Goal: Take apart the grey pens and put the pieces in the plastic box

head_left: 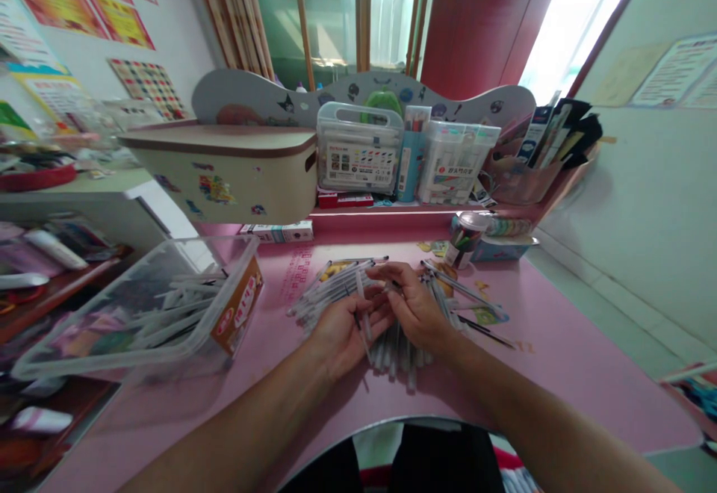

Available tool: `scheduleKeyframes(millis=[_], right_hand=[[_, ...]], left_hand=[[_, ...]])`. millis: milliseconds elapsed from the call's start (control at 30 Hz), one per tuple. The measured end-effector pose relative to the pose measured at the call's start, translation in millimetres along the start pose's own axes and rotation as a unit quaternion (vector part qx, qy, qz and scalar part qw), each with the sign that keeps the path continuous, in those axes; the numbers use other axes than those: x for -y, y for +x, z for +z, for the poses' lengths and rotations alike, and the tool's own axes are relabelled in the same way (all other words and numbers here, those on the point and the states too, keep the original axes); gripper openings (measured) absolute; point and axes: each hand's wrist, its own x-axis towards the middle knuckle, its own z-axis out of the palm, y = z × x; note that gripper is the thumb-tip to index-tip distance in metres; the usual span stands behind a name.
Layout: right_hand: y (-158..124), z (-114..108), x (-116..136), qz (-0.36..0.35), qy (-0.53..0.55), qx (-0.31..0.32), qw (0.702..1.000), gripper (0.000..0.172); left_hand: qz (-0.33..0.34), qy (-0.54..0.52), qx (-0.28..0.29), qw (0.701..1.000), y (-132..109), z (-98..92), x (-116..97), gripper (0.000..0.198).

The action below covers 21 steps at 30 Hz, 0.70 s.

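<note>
My left hand (341,332) and my right hand (413,306) meet over the middle of a pink desk (560,358). Between them they hold one slim clear pen (364,314), nearly upright; the left fingers curl round its lower part and the right fingers pinch its upper end. Under and around both hands lies a spread pile of similar pens (330,287), fanned out left and right. A clear plastic tub (151,306) at the left holds several more pens.
A beige storage box (224,168) with a brown lid, marker sets in clear cases (358,149) and a pen holder (552,153) line the back shelf. A small tin (464,239) stands behind the right hand. Cluttered shelves are at the left.
</note>
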Motion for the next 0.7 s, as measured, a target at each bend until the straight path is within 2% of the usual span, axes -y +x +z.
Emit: scheduleKeyframes(millis=[100,200,333,467,533,600,633,700], right_hand=[[-3.0,3.0,-2.1,0.005,-0.033,0.051,0.998,0.059],[-5.2,4.7,-5.7,-0.003,-0.043,0.067,0.997,0.072],[-3.4,1.3,-6.5,-0.008,-0.002,0.061,0.998,0.071],[8.1,-18.6,-8.9,-0.008,-0.003,-0.037,0.999,0.056],[16.5,-36.8,-14.8,0.024,-0.022,-0.114,0.993,0.04],[24.7,-58.2,-23.0,0.078,-0.046,-0.179,0.98,0.031],[28.2,-68.8,-27.1,0.097,-0.082,-0.204,0.971,0.028],[33.4,-87.0,-34.0,0.125,-0.208,-0.192,0.951,0.024]], left_hand=[[0.001,-0.018,-0.003,1.0,-0.5,3.7,2.2,0.032],[-0.01,-0.027,-0.003,1.0,-1.4,6.7,2.5,0.033],[-0.012,-0.047,0.024,0.999,-1.6,6.6,2.3,0.038],[0.0,-0.03,0.016,0.999,-1.3,4.1,0.8,0.03],[0.003,-0.004,0.004,1.0,-3.4,4.9,-3.0,0.023],[0.011,0.025,0.011,1.0,-8.7,8.3,-10.4,0.019],[0.023,0.038,0.02,0.999,-13.0,10.9,-15.6,0.017],[0.073,0.075,0.041,0.994,-25.1,17.2,-28.9,0.015]])
